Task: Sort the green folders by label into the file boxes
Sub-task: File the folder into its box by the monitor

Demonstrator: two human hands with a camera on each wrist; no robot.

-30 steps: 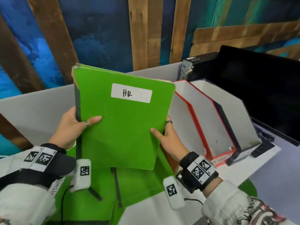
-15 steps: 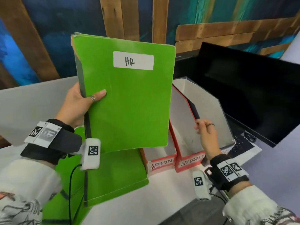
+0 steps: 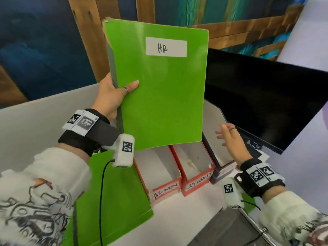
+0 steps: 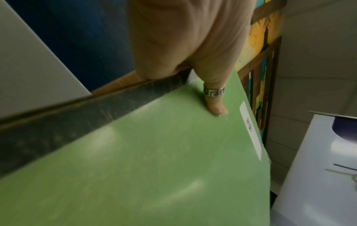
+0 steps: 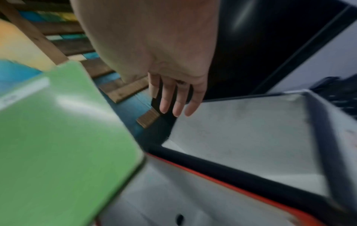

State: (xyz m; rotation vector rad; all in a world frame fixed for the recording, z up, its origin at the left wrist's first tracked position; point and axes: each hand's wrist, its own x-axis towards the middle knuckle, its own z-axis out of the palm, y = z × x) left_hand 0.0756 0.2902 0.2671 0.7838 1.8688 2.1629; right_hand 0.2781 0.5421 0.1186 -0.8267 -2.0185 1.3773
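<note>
A green folder (image 3: pixel 163 96) (image 4: pixel 154 160) (image 5: pixel 58 137) with a white label reading "HR" is held upright above the file boxes. My left hand (image 3: pixel 113 96) (image 4: pixel 193 61) grips its dark spine edge, thumb pressed on the front cover. Below it stand a red box marked "ADMIN" (image 3: pixel 165 189), a red box marked "SECURITY" (image 3: pixel 198 181) and a dark-edged box (image 3: pixel 221 171) (image 5: pixel 251 137) whose label I cannot read. My right hand (image 3: pixel 229 139) (image 5: pixel 173 100) hovers over the dark-edged box, fingers straight and spread, holding nothing.
More green folders (image 3: pixel 115 201) lie on the white desk at the lower left. A black monitor (image 3: pixel 257 103) stands close behind the boxes on the right. A grey partition (image 3: pixel 44 125) runs along the back left.
My right hand let go of the folder's edge, touched the dark-edged box's rim, and now hovers open above it. The left hand lifted the folder higher and carried it over the boxes.
</note>
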